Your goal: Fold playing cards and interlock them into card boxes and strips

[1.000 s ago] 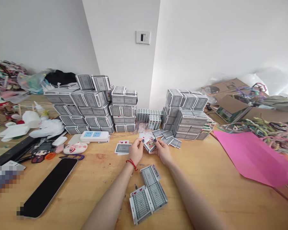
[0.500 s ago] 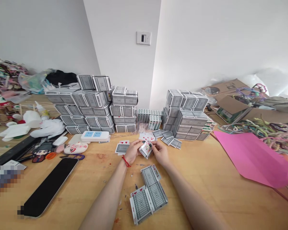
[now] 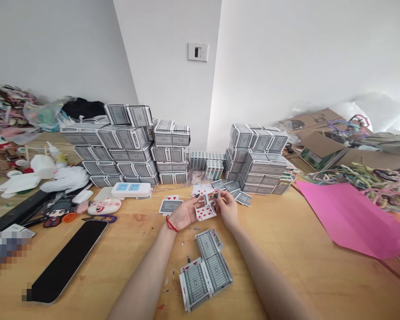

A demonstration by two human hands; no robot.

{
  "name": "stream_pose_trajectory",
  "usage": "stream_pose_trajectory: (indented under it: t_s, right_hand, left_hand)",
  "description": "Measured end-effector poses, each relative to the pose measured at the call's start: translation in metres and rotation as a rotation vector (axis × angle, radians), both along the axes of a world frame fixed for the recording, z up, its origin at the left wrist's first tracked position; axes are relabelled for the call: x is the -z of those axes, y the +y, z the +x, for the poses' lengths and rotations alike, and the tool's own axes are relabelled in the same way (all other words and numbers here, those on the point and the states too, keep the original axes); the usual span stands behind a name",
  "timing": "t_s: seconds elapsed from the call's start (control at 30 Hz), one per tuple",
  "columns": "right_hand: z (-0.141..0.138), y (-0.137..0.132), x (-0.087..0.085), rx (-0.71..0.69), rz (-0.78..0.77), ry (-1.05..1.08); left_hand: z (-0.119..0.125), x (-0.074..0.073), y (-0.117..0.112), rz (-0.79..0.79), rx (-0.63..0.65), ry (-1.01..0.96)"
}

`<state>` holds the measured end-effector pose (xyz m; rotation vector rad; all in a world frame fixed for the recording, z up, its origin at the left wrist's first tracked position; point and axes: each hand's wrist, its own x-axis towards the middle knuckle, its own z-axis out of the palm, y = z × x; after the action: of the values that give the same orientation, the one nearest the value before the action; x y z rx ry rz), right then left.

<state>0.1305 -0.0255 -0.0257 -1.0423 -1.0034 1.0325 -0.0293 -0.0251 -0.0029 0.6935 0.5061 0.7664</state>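
Note:
Above the wooden table, my left hand (image 3: 185, 215), palm turned partly upward and a red string on its wrist, is closed on a playing card (image 3: 206, 213) showing red diamonds. My right hand (image 3: 228, 210) pinches at the card's right side, where another card's edge seems to show between the fingertips. How these pieces join is hard to make out. Closer to me lies a joined block of folded cards (image 3: 206, 271), patterned backs up. Left of my hands rest loose cards (image 3: 171, 206), one a nine of hearts. Face-down cards (image 3: 232, 188) spread behind my right hand.
Stacked card blocks (image 3: 130, 155) rise at the back left, with more stacks (image 3: 265, 164) at the back right. A white power strip (image 3: 130, 190), a black phone-like slab (image 3: 70, 262) and a craft knife (image 3: 102, 218) lie leftward. Pink paper (image 3: 350, 222) covers the right side.
The card in my hands now shows diamonds instead of a picture face. My left hand has rolled palm upward, and my right hand has shifted slightly up and right.

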Motion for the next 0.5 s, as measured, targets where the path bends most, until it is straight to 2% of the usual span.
stream_pose_trajectory:
  t_s: [0.1, 0.23, 0.5]
  right_hand:
    - [0.001, 0.0, -0.003, -0.004, 0.017, 0.052]
    - [0.0, -0.001, -0.004, -0.006, 0.008, 0.015]
    - [-0.002, 0.002, 0.001, 0.044, -0.066, 0.094]
  left_hand:
    - [-0.001, 0.002, 0.003, 0.04, -0.053, 0.016]
    - [0.003, 0.006, 0.004, 0.061, -0.124, 0.094]
    - [0.008, 0.012, 0.009, -0.042, -0.462, 0.098]
